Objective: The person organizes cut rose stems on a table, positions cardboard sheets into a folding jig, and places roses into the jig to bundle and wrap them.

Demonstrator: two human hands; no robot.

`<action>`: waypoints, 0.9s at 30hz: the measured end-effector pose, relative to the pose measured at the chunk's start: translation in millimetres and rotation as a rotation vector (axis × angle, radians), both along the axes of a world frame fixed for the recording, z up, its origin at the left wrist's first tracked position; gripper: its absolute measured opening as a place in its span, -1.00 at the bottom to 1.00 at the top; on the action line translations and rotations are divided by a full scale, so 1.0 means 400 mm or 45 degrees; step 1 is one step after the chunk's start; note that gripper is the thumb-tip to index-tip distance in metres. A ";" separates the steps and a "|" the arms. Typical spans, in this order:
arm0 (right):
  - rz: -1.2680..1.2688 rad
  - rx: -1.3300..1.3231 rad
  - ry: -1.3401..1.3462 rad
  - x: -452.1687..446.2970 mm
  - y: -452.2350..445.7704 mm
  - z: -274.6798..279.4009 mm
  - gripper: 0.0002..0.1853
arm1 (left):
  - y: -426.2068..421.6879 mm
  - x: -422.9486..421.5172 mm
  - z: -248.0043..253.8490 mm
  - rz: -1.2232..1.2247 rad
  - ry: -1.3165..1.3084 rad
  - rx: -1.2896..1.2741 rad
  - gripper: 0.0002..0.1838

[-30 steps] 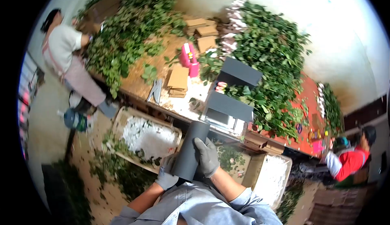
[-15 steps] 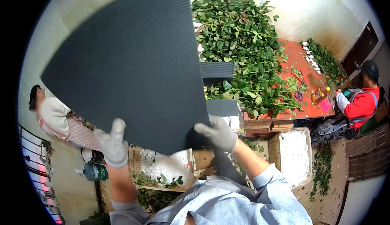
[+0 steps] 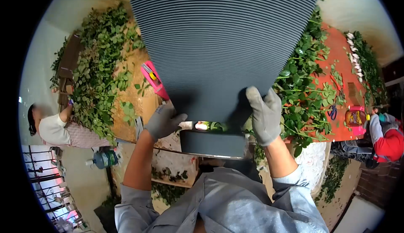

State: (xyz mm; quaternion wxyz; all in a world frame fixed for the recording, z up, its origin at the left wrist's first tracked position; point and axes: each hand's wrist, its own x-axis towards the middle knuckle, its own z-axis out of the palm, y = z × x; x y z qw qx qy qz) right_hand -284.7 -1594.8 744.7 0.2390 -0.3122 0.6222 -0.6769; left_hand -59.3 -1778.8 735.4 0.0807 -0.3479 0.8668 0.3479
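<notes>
- left hand point(image 3: 162, 121): grey glove, grasping the dark ribbed sheet point(image 3: 223, 56) at its lower left corner, thumb laid over the near edge
- right hand point(image 3: 266, 115): grey glove too, gripping same sheet at its lower right edge, thumb up on the near face, other fingers partly hidden
- dark ribbed sheet: held up in front of the person between both hands, spreads wider toward the top, runs out of the top of view, covers the middle of the work surface
- dark box point(image 3: 212, 143): just below the sheet's lower edge, between the forearms; a pale flower head point(image 3: 202, 126) with some green shows in the gap between box and sheet
- pink tool point(image 3: 155, 80): beside the sheet's left edge, near left hand, yellow part on it, exact type unclear
- leafy stems point(image 3: 301, 85): heaped right of the sheet, near right hand; another leafy pile point(image 3: 92, 71) over on the left on the wooden table point(image 3: 132, 81)
- red tabletop point(image 3: 336, 64) at right: blue-handled scissors point(image 3: 333, 112), bottle point(image 3: 355, 118) with yellow cap
- co-worker in red point(image 3: 389, 142) far right, co-worker in white top point(image 3: 57, 130) far left
- tray of white scraps point(image 3: 172, 163) below, right of left forearm
</notes>
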 end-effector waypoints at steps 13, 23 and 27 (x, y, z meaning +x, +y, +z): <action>0.060 0.198 -0.315 -0.005 -0.027 -0.163 -0.73 | -0.032 -0.034 -0.194 -0.022 -0.343 0.288 -0.60; -0.030 0.165 -0.213 0.028 -0.016 -0.204 -0.75 | -0.033 0.044 -0.321 0.065 -0.163 0.351 -0.64; -0.008 0.169 -0.383 0.026 -0.015 -0.170 -0.76 | -0.028 0.048 -0.335 -0.091 -0.112 0.266 -0.68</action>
